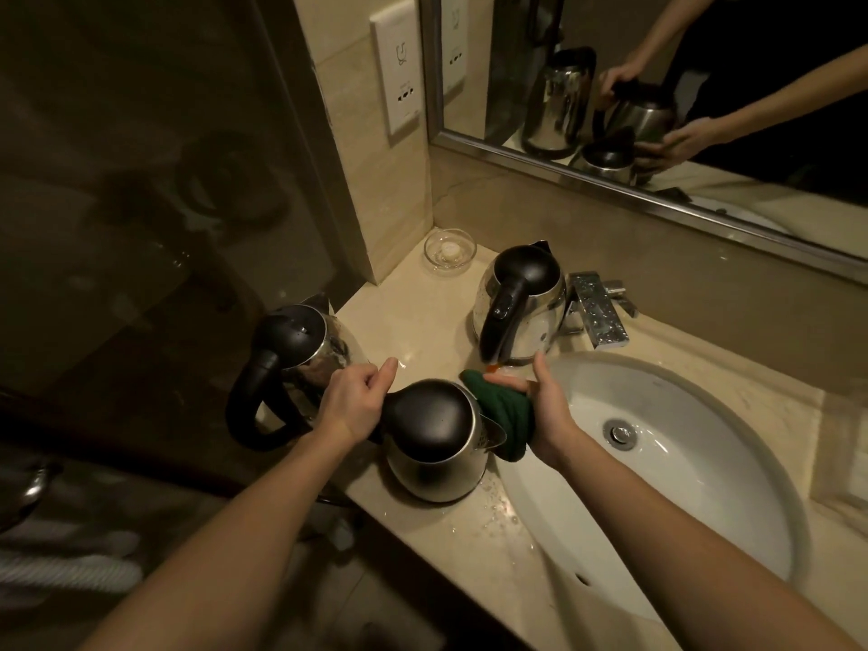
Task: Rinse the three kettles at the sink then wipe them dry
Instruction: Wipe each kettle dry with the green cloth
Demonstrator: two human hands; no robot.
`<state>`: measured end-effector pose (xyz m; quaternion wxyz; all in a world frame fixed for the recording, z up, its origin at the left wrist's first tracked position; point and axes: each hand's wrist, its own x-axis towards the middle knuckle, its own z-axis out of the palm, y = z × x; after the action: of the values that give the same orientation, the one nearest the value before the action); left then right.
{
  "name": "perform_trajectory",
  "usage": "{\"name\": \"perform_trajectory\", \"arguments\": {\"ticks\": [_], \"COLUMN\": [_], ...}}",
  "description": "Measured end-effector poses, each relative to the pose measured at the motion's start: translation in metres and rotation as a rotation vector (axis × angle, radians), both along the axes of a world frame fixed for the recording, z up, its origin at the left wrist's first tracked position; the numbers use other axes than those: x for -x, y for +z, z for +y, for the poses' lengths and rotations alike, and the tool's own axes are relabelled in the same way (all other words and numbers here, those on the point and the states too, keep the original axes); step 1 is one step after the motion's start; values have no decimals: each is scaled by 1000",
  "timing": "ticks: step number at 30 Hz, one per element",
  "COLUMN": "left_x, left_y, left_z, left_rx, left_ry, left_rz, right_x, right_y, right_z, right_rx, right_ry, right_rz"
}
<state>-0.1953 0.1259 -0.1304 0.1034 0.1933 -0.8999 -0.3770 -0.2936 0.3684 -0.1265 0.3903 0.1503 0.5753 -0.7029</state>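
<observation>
While the left hand [357,401] grips the near kettle [437,444], at the sink's [704,491] nine o'clock, and the right hand [549,415] clamps a green cloth [505,415] to its spout, drying seems begun; the ten-o'clock kettle [296,340] and one-o'clock kettle [521,303] wait.

Single head view, wide-angle, from above counter [413,317], facing forward and down. Close: left hand [357,399] and right hand [547,408] mid-frame, sink [732,505] right. Mirror [732,148] upper right shows same spot from opposite side.
</observation>
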Motion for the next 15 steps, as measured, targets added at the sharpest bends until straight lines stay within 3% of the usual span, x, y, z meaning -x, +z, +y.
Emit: {"name": "perform_trajectory", "arguments": {"ticks": [11,15], "left_x": [-13,-18], "left_y": [9,19], "left_z": [20,16], "left_rx": [-17,-33], "left_ry": [223,86], "left_rz": [-49,-181], "right_x": [-27,-40], "right_y": [16,18], "right_z": [43,53], "right_rx": [69,79], "right_ry": [-298,-364], "right_rz": [-65,-75]}}
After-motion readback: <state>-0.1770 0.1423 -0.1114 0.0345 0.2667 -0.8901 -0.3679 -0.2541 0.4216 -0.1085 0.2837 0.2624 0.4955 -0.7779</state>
